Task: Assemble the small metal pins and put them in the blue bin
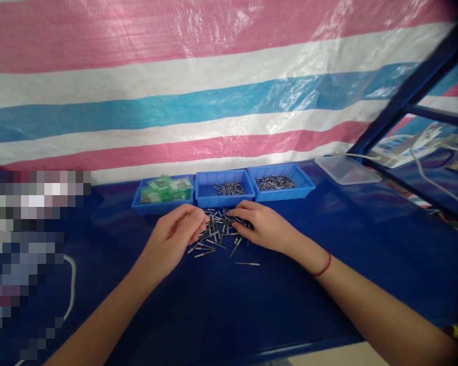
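Observation:
A loose heap of blind rivets [216, 229] lies on the dark blue table in front of the bins, with one single rivet [248, 264] apart, nearer to me. At the heap's left side is my left hand [179, 229], its fingers curled in against the thumb; whatever may be inside is hidden. My right hand [265, 223] reaches over the heap's right side. Its thumb and forefinger are apart, with the fingertips at the rivets and nothing clearly held between them.
Behind the heap stand three blue bins: the left bin [164, 206] with green-edged small bags [166, 188], the middle bin [223, 202] and right bin [286, 194] with rivets. A clear plastic lid [347, 170] lies right. A blue metal frame [408, 96] rises beyond. A striped sheet [198, 112] hangs behind.

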`<state>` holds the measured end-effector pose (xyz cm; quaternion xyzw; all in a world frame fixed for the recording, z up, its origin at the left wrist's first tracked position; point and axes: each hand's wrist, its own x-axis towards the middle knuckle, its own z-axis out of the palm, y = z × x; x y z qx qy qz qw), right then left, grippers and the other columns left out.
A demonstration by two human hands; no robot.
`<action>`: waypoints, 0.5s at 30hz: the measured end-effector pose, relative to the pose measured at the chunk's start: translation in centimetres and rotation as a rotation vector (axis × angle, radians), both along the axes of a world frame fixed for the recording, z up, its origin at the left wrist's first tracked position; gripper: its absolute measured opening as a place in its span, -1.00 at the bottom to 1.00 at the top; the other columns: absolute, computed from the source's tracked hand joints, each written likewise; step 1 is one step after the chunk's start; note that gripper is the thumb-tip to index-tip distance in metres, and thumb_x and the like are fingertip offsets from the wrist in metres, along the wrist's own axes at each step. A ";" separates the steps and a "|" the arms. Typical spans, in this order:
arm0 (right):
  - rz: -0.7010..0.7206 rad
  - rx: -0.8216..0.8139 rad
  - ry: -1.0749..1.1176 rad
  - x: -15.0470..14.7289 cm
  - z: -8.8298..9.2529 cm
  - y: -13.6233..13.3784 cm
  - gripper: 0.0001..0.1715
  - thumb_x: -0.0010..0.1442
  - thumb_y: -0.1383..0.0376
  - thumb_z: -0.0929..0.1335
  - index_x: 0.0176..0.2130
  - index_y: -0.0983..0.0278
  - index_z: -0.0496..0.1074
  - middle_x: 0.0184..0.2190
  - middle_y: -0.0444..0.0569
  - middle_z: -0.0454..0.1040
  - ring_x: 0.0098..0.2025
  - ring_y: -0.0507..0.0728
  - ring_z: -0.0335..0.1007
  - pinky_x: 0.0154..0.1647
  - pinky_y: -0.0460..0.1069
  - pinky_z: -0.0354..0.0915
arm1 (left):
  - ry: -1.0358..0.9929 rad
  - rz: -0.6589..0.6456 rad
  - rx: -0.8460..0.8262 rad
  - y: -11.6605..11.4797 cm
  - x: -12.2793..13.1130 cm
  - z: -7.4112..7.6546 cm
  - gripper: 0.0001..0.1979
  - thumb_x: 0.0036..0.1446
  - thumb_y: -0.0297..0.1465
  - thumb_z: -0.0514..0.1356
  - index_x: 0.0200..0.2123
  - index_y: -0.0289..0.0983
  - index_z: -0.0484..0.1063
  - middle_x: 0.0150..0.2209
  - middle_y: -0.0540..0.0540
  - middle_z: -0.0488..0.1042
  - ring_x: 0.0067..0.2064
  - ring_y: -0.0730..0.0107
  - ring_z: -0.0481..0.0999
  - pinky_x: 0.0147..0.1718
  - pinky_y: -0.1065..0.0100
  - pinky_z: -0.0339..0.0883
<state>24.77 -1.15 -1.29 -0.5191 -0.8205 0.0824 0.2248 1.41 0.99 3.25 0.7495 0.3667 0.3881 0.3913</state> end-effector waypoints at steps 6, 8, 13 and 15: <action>-0.004 0.053 -0.019 -1.3 -1.1 0.4 -0.75 0.27 0.27 0.26 -0.17 0.26 0.51 -0.24 0.04 0.45 -0.17 0.14 0.37 -0.12 0.04 0.32 | 0.362 -0.004 0.149 2.3 1.5 -4.1 -0.77 0.25 -0.28 0.08 -0.30 -0.28 0.47 -0.39 -0.02 0.46 -0.36 0.41 0.41 -0.33 0.38 0.28; -0.014 0.059 -0.016 -1.6 -1.2 0.4 -0.75 0.28 0.31 0.24 -0.22 0.27 0.50 -0.24 0.04 0.45 -0.18 0.13 0.36 -0.11 0.04 0.32 | 0.390 -0.040 0.256 2.3 1.3 -4.8 -0.82 0.24 -0.34 0.10 -0.25 -0.27 0.47 -0.30 -0.05 0.49 -0.26 0.37 0.43 -0.21 0.33 0.29; -0.038 0.069 -0.001 -2.1 -1.5 0.2 -0.81 0.26 0.34 0.26 -0.25 0.30 0.47 -0.26 0.04 0.43 -0.18 0.15 0.35 -0.11 0.07 0.31 | 0.443 -0.116 0.402 1.4 1.3 -5.4 -0.83 0.24 -0.42 0.09 -0.19 -0.25 0.48 -0.20 -0.10 0.51 -0.16 0.29 0.44 -0.10 0.25 0.28; -0.038 0.067 0.007 -2.1 -1.6 0.1 -0.83 0.25 0.34 0.27 -0.25 0.30 0.45 -0.27 0.04 0.43 -0.19 0.16 0.35 -0.12 0.08 0.31 | 0.427 -0.126 0.403 1.0 1.3 -4.8 -0.84 0.23 -0.43 0.11 -0.20 -0.26 0.49 -0.21 -0.10 0.51 -0.17 0.30 0.45 -0.12 0.26 0.30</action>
